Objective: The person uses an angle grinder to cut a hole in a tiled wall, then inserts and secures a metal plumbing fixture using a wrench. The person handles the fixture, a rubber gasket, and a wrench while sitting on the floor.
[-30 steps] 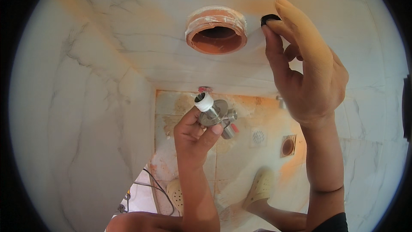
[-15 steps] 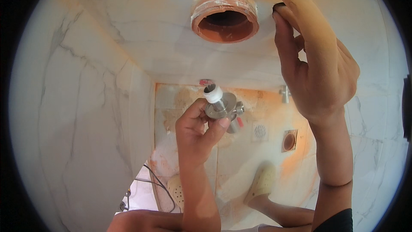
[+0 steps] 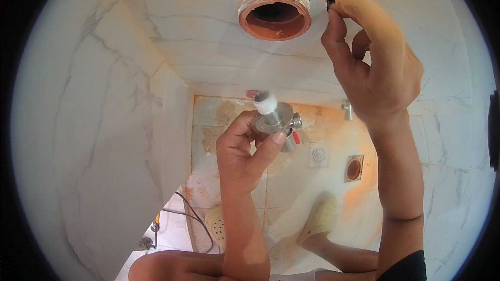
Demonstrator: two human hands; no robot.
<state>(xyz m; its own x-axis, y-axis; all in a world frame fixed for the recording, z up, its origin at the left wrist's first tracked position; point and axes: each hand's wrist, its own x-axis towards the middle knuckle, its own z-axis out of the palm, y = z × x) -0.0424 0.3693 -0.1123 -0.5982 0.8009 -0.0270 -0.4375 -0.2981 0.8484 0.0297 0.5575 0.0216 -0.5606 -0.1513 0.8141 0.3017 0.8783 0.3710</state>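
My left hand (image 3: 242,148) is closed round a metal angle valve (image 3: 281,117) with a round flange and a threaded side outlet. White tape wraps the valve's upper inlet end (image 3: 266,103), which points up toward the wall. A red mark shows on its lower part. High on the right, my right hand (image 3: 377,65) is bent at the wall, thumb and forefinger together at a small black thing (image 3: 331,2) whose kind I cannot make out. To the left of these fingertips, an orange pipe end (image 3: 275,21) with a whitish crusted rim sticks out of the wall.
Marbled tile walls rise on the left (image 3: 99,125) and ahead. A small metal fitting (image 3: 347,109) is on the wall by my right wrist. Below lie a floor drain grate (image 3: 318,154), an open floor pipe (image 3: 353,168), my pale clogs (image 3: 319,218) and a black cable (image 3: 195,216).
My right forefinger has bent down to meet the thumb at the black thing. The view has shifted slightly. My left hand keeps its hold on the angle valve.
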